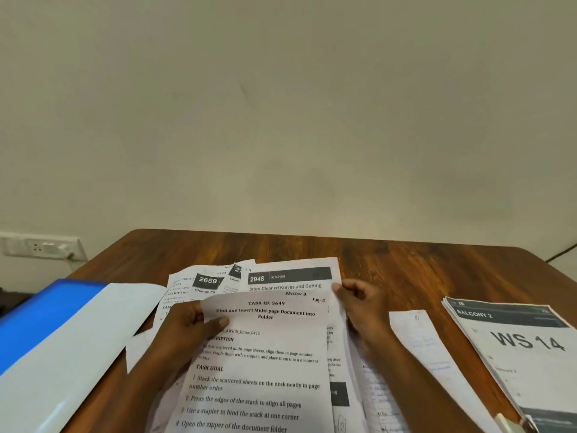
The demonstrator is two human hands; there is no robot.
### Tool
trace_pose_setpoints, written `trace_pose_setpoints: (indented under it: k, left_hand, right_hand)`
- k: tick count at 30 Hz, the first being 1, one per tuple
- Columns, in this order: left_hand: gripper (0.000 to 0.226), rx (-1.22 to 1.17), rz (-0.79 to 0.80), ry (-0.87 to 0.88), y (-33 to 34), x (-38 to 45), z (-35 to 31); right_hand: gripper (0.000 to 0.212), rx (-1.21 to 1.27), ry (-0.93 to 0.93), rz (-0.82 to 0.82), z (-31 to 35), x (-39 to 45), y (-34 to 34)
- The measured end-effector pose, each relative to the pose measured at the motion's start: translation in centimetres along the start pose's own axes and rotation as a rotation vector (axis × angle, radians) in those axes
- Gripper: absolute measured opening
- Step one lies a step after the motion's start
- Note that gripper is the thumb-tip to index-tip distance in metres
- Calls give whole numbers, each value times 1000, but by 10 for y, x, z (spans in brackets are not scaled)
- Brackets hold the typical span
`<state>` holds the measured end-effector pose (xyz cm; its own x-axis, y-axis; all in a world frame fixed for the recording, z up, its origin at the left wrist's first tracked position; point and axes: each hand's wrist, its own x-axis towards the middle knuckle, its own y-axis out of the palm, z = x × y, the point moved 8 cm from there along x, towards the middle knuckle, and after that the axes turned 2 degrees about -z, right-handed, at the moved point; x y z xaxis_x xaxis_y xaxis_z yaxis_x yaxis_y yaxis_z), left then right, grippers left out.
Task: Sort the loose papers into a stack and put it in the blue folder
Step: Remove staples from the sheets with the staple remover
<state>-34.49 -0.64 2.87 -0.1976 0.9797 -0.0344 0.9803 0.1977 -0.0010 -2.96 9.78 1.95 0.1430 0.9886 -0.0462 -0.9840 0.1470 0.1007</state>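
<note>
Wooden desk, papers mid-sort

Both hands, left (187,323) and right (363,303), pinching top sheet (259,364) over loose papers (290,278) at desk (406,264) centre. Blue folder (53,310) lying left. Gathering step; next, squaring edges, probably.

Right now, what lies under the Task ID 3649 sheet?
Under the 3649 sheet, held by left hand and right hand: sheet 2946 and sheet 2659. Their lower text is covered.
</note>
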Motion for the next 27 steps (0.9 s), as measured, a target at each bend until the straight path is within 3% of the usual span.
trace_pose_setpoints:
  k: [6, 10, 12, 15, 18, 19, 22, 27]
  left_hand:
    - [16, -133, -13, 63, 10, 4, -6]
    - [83, -106, -9, 113, 11, 3, -11]
    - [89, -137, -1, 100, 11, 2, -11]
    - [76, -142, -32, 103, 12, -1, -15]
    - [20, -130, -94, 114, 9, -4, -24]
    - [14, -96, -121, 120, 7, -6, -30]
    - [19, -7, -177, 177, -5, -7, -46]
    - [33, -78, -207, 199, -15, -20, -66]
  right_hand:
    - [19, 283, -33, -43, 12, 9, -14]
    - [22, 352, -39, -63, 18, 11, -18]
    - [25, 354, -49, -71, 23, 11, -20]
    - [27, 353, -64, -58, 35, 6, -18]
    - [26, 371, -82, -33, 52, -3, -8]
    - [25, 369, -93, -24, 59, -6, -4]
    - [21, 319, -119, -6, 81, -16, 9]
    - [11, 294, -206, -2, 125, -32, 12]
